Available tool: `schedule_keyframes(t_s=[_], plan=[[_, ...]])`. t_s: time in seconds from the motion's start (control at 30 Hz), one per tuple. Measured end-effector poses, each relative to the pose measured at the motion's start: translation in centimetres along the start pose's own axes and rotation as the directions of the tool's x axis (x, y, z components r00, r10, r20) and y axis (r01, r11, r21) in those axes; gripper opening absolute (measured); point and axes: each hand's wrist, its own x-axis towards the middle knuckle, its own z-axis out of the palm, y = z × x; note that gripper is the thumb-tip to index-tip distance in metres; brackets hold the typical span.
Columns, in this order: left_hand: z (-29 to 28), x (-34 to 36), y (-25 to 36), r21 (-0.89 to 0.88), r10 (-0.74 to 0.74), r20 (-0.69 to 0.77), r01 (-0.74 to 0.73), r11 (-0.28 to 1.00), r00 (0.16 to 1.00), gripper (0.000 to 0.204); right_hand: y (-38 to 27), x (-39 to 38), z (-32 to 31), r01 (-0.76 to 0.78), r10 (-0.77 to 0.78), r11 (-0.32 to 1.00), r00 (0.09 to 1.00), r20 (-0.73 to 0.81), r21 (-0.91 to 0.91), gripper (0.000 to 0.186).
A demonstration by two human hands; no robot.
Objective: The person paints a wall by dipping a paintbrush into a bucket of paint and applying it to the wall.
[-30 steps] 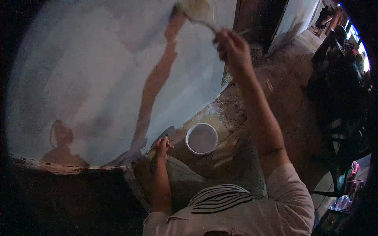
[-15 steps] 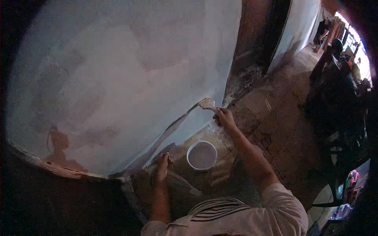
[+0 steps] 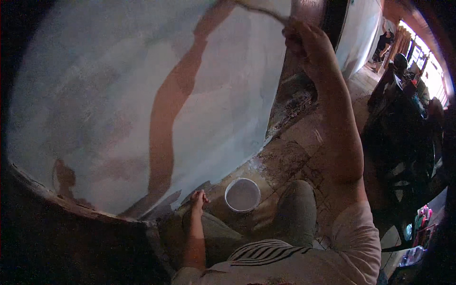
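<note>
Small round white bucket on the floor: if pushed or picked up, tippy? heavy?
The small round white bucket looks squat and stands upright on the floor, so it would probably slide rather than tip. It seems filled with pale liquid near the rim, so likely heavy for its size and prone to slopping.

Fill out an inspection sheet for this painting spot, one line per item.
Surface: pale wall, patchy coat, arm's shadow across it.
Job's things: brush raised at the wall's top, only partly in view; round white bucket on the stained floor between the knees.
Clutter: debris at the wall's foot.
Grips: right hand closed on the brush handle; left hand low by the wall's base, fingers curled, holding nothing visible.
Cables: nothing seen.
Surroundings: dark furniture on the right, bright doorway beyond.
</note>
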Motion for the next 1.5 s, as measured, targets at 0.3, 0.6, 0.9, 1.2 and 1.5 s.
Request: schedule_keyframes(t_s=[0.3,0.6,0.9,1.2,1.5], plan=[[-1.5,2.3,-2.0,0.016,0.036,0.038,-0.036,0.999,0.999,0.028,14.7,-5.4,2.9,-0.272,0.281,0.925,0.960,0.005,0.266,0.025],[0.3,-1.3,1.3,-0.034,0.113,0.109,-0.110,0.993,0.988,0.028,33.8,-23.2,1.3,-0.656,0.676,0.720,0.736,-0.018,0.226,0.028],[0.1,-1.1,1.4,0.034,-0.061,0.007,0.060,0.998,0.998,0.025,26.8,-16.1,3.3,-0.683,0.673,0.723,0.730,-0.122,-0.104,0.029],[-0.5,0.0,0.0,-0.016,0.018,0.039,-0.017,1.000,0.999,0.025,10.3,-8.5,3.5,-0.282,0.295,0.933,0.955,-0.025,0.224,0.027],[-0.1,-0.8,0.8,0.023,-0.004,-0.002,0.004,1.000,1.000,0.029,30.8,-18.6,5.5,-0.542,0.551,0.826,0.835,-0.013,0.154,0.029]])
